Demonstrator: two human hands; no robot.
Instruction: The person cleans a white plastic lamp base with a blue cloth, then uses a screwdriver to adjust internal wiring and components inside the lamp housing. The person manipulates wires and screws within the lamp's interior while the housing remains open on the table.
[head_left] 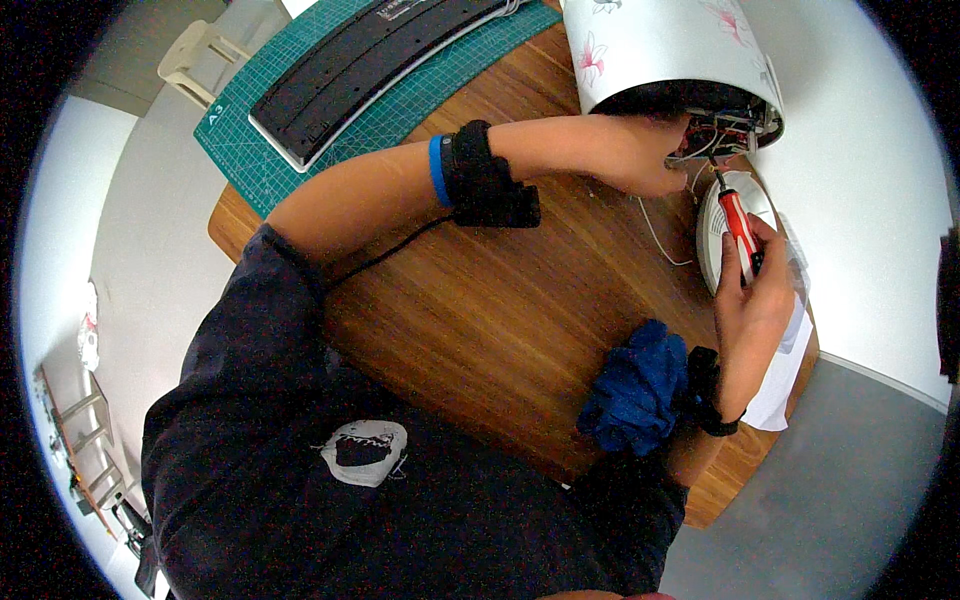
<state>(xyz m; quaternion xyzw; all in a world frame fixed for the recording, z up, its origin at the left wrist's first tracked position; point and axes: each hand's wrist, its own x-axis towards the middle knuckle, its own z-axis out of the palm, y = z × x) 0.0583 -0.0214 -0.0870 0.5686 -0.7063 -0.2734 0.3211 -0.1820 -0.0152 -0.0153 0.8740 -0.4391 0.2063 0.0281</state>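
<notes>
1. On the far left of the wooden table (pixel 480 320) a green cutting mat (pixel 400 110) lies under a black keyboard (pixel 370 50); neither is touched.
2. Moving right, the left forearm crosses the table, with a blue band and a black wrist strap (pixel 480 180) from which a cord trails back to the body.
3. The left hand (pixel 640 155) reaches to the open underside of a white, flower-printed appliance (pixel 670 50) lying on its side. Its fingers are curled at the opening among loose wires (pixel 715 135); whether they pinch a wire I cannot tell.
4. By the near edge a crumpled blue cloth (pixel 635 385) lies beside the right wrist.
5. The right hand (pixel 755 295) is wrapped round a red-handled screwdriver (pixel 740 225), tip pointing up into the opening.
6. Just under the tool a round white base plate (pixel 715 225) lies flat, apart from the appliance, with white paper (pixel 785 380) beneath it.
7. Judging by this, the bottom is already off and the wiring exposed. The work inside looks under way, and closing it up is not begun.
</notes>
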